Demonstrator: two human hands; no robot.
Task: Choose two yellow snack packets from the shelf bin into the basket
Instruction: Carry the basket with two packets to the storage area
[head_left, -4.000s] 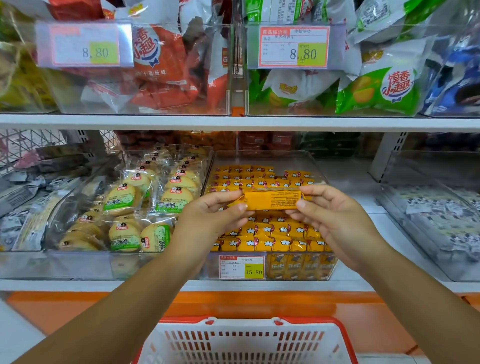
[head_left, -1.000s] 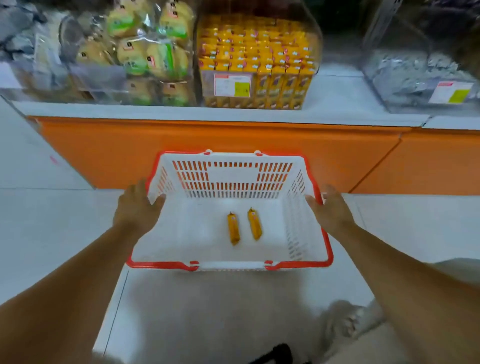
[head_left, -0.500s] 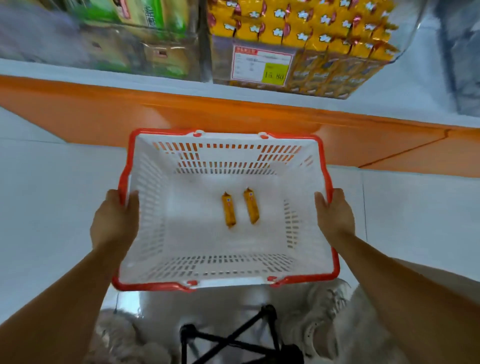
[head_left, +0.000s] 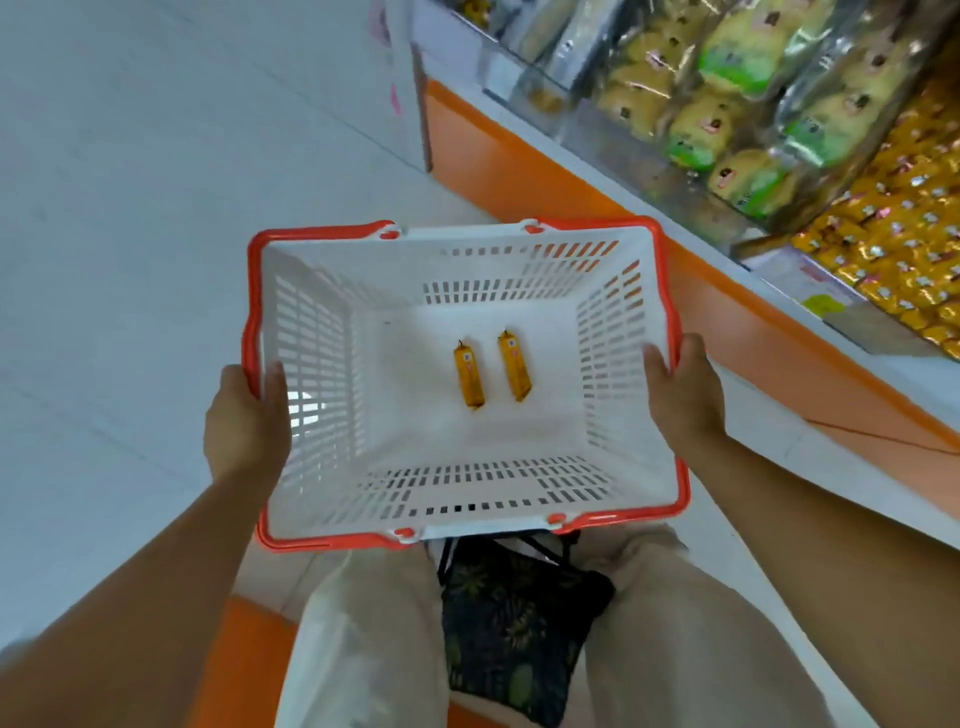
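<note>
White slotted plastic with a red rim is making up the basket, and both hands are gripping it. The left hand is clasping the left rim, thumb lying inside against the wall and fingers curling round the outside; the right hand is holding the right rim the same way. Two yellow snack packets are lying side by side on the basket's bottom near its middle, the left packet just apart from the right packet. The shelf bin is sitting at the right edge, well apart from the basket.
</note>
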